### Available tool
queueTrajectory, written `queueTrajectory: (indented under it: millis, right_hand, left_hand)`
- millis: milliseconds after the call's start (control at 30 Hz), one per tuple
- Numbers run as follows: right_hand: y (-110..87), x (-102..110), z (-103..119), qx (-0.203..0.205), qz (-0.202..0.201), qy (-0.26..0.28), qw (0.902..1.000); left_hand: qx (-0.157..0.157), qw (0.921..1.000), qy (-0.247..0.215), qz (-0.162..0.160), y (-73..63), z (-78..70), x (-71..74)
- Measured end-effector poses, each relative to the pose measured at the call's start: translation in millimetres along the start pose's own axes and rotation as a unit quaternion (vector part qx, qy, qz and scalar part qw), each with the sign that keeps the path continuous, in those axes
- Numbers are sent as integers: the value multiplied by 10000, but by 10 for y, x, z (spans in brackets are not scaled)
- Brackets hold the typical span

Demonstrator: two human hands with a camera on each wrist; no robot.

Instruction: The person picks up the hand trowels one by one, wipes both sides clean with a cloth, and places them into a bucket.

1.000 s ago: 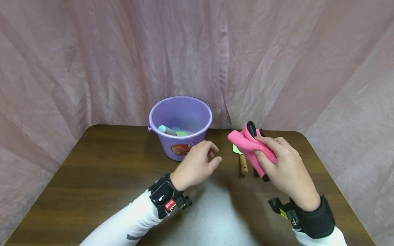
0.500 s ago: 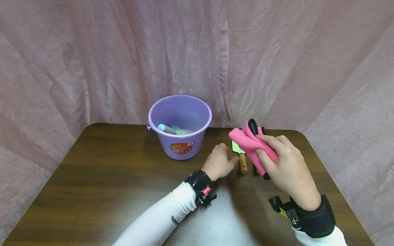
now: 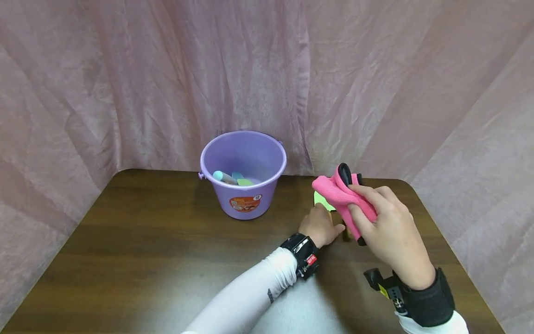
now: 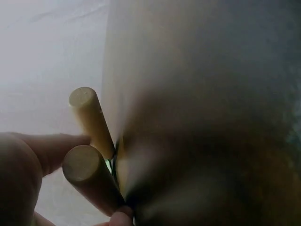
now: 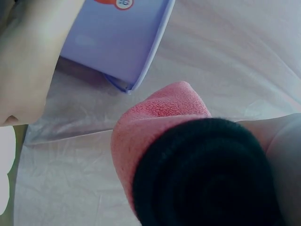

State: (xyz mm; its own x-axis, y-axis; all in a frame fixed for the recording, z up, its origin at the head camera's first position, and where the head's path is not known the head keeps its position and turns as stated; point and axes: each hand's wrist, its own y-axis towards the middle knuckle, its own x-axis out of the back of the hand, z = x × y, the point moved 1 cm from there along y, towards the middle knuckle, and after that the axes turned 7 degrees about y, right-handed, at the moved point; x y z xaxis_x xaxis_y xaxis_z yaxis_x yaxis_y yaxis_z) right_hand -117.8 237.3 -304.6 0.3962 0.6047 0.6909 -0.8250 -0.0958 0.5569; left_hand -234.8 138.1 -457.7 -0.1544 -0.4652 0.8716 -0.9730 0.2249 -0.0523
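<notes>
My right hand [image 3: 390, 225] pinches a folded pink cloth [image 3: 340, 195] with black trim, held up over the table's right side. In the right wrist view the cloth [image 5: 162, 113] looks fluffy, with a dark part close to the camera. My left hand [image 3: 321, 226] is down at a small spatula with a green blade [image 3: 321, 200], covering most of its wooden handle. The left wrist view has the near wooden handle [image 4: 89, 174] between my spread thumb and a fingertip. A second wooden handle [image 4: 91, 120] lies beyond, by the thumb's tip; its other end is hidden.
A purple bucket [image 3: 244, 199] with an orange label stands at the back, left of my hands. Inside are a light-blue-ended cylinder [image 3: 224, 176] and a green piece [image 3: 245, 182]. A pink curtain [image 3: 200, 83] hangs behind the brown wooden table [image 3: 146, 241].
My left hand has moved right, from in front of the bucket to the green spatula's handle. The right hand has stayed nearly still with the pink cloth.
</notes>
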Motion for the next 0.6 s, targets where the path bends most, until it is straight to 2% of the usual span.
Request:
queueTrajectory:
  millis: [100,200,333,433,533,600]
  right_hand:
    - [2,6,9,42,-9,-11,10000]
    - [7,5,10,60,5,-14,10000]
    - [8,-3,9,11,31,-11,10000]
    - [4,-1,11,-14,29,-37,10000]
    - [-1,1,13,-8,25,-53,10000]
    - [-6,0,11,24,12,-67,10000]
  left_hand:
    - [168,9998,19,-112,119,47,-159]
    - [234,9994,-24,-237,127,82,-153]
    - [399,9986,-303,-162,-11,53,89]
    - [272,9996,90,-74,-64,31,184]
    - [-5,9980,621,-104,-75,45,194]
    - [-99,9975,685,-160,-96,75,203]
